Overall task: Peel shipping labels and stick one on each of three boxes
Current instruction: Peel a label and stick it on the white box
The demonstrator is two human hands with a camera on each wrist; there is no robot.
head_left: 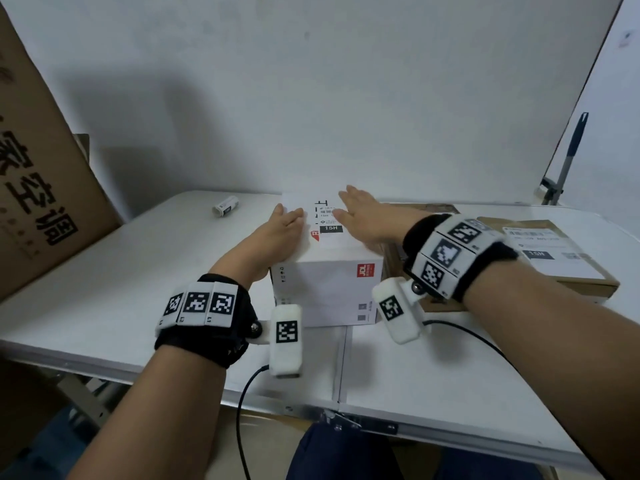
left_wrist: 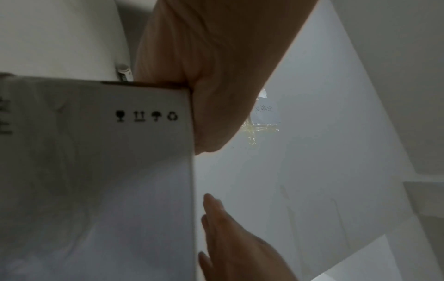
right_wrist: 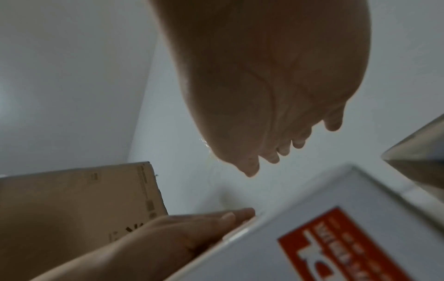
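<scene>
Lying flat, the left hand (head_left: 281, 227) and right hand (head_left: 363, 216) flank the label (head_left: 327, 218) atop the white box (head_left: 325, 289).

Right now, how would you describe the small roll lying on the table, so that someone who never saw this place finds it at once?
Start from the big brown carton leaning at the left of the white table. Just to its right, near the wall, lies the small roll on its side, apart from the white box under both hands. It is the only small round thing there; its neighbours are all boxes.
</scene>
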